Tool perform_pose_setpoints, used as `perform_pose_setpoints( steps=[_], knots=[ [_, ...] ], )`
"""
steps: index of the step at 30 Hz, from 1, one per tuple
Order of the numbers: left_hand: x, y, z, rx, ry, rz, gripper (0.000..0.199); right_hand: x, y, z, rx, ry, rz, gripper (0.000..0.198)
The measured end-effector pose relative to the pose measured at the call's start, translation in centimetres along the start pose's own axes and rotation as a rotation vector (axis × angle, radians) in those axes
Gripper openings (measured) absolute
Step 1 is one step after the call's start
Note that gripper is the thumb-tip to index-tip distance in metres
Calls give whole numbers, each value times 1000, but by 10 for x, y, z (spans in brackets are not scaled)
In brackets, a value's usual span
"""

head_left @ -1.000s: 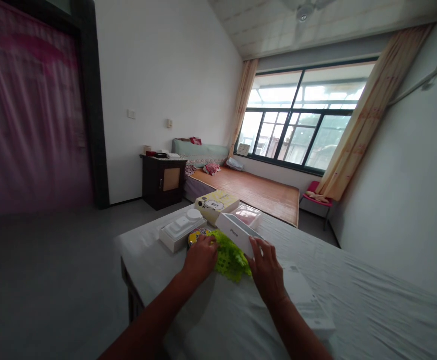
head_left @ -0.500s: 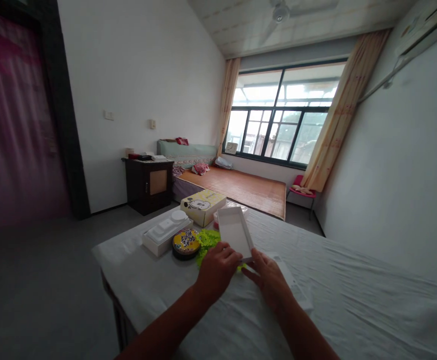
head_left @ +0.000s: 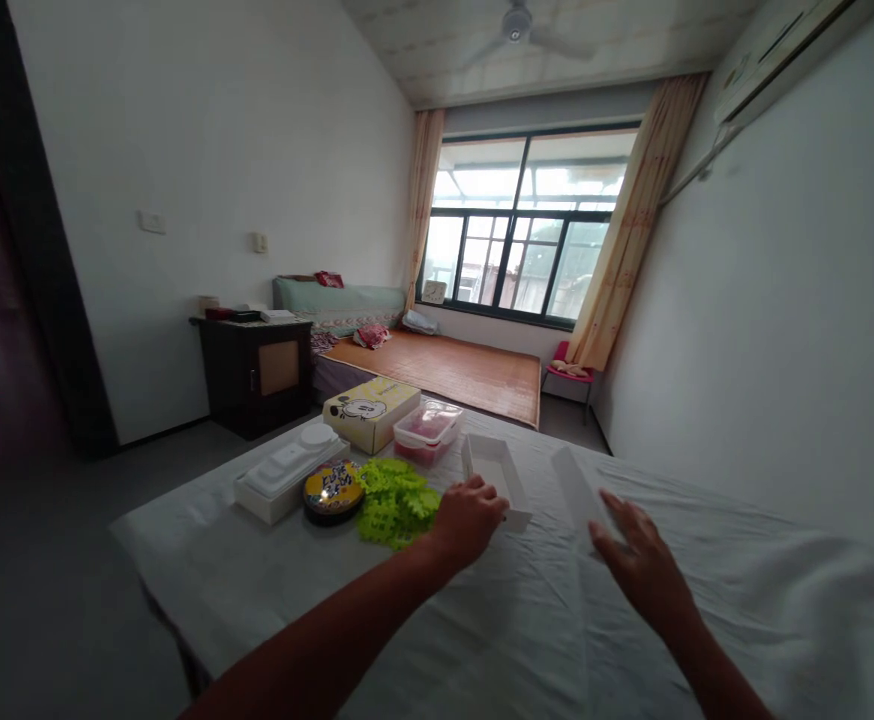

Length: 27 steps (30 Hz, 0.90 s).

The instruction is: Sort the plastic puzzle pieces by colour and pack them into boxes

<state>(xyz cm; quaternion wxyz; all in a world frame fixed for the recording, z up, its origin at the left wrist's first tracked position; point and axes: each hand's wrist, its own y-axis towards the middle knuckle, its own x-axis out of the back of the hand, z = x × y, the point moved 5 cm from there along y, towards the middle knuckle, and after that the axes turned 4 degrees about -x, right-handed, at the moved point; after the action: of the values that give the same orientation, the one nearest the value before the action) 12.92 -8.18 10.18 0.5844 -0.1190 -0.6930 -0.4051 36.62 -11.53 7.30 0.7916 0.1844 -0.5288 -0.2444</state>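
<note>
My left hand (head_left: 471, 520) is closed on the near end of a shallow white box (head_left: 498, 470), whose hollow side faces up. The box is low over the white tablecloth; whether it touches the cloth I cannot tell. To the right, my right hand (head_left: 638, 550) has its thumb and fingers around the lower end of a flat white box piece (head_left: 573, 482). That piece is tilted and blurred, so its details are unclear. Left of my left hand lies a heap of bright green plastic pieces (head_left: 392, 505), beside a round tin (head_left: 333, 490) with a yellow patterned lid.
Farther back on the table (head_left: 272, 620) stand a long white box (head_left: 287, 475) with white objects on it, a yellow cartoon box (head_left: 369, 415) and a clear container (head_left: 428, 430) with red contents. Beyond are a bed (head_left: 444, 365) and a dark cabinet (head_left: 257, 375).
My right hand has left the shallow box and moved right, lifting the flat white piece off the cloth. The shallow box has tipped lower in my left hand. The view has turned right.
</note>
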Motion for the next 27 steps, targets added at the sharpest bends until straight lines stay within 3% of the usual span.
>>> perform_pose_setpoints(
  steps=[5,10,16,23,27],
  knots=[
    [-40,6,-25,-87,-46,50,10,24,30,53,153,-128,64,49],
    [-28,-8,-6,-40,-109,-67,15,23,32,94,186,-329,113,44],
    [-24,-18,28,103,-227,-36,24,0,15,104,262,-356,194,43],
    [-41,-24,26,116,-386,-57,26,-13,7,110,326,-324,150,49],
    [-43,-25,30,160,-427,-67,31,-7,20,108,205,-311,47,46]
  ],
)
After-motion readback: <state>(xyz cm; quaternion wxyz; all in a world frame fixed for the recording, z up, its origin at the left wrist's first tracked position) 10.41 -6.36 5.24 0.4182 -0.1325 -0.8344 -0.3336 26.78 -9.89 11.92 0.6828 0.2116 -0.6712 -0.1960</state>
